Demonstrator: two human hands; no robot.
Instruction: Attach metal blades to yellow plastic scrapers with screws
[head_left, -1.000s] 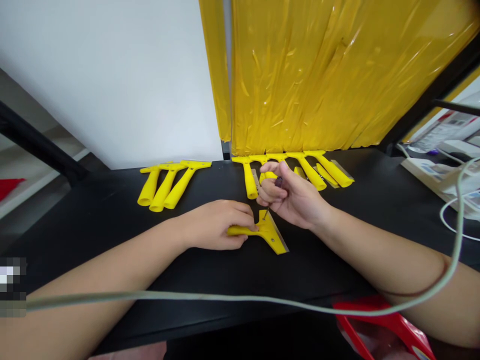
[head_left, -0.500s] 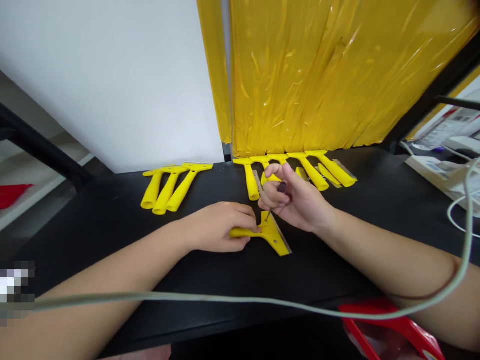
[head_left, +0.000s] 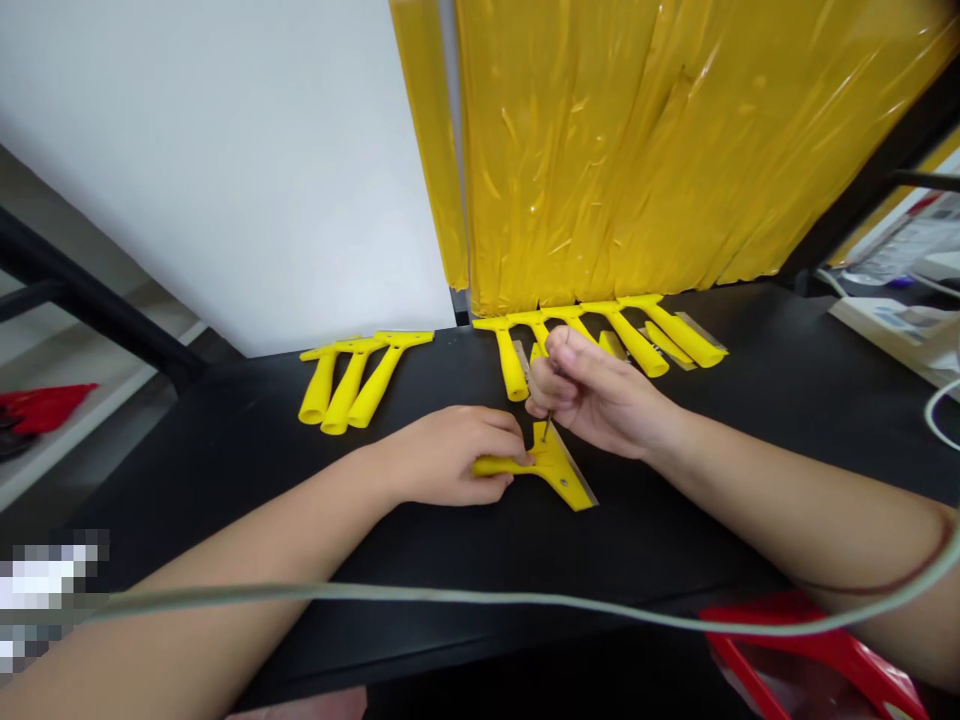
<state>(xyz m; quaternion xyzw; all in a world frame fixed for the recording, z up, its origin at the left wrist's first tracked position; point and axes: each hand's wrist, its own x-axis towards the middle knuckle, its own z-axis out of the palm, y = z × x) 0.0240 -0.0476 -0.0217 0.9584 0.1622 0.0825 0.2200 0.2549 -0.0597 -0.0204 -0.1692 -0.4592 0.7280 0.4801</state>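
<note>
A yellow scraper point(head_left: 564, 474) with a metal blade along its wide end lies on the black table. My left hand point(head_left: 465, 455) is wrapped round its handle and presses it down. Two screw spots show on the scraper's head. Above it, my right hand point(head_left: 600, 395) is closed round a small screwdriver point(head_left: 548, 427), whose thin shaft points down at the upper screw. The fingers hide most of the screwdriver's handle.
Several yellow scraper handles point(head_left: 352, 385) lie at the back left, and several yellow scraper parts and blades point(head_left: 637, 340) at the back right. A pale cable point(head_left: 480, 598) crosses in front. A white board point(head_left: 247, 180) and yellow wrapped sheeting point(head_left: 600, 150) stand behind.
My right fingers have closed further round the screwdriver; its dark handle end, visible before, is now covered. My left hand keeps its hold on the scraper. The view has shifted slightly.
</note>
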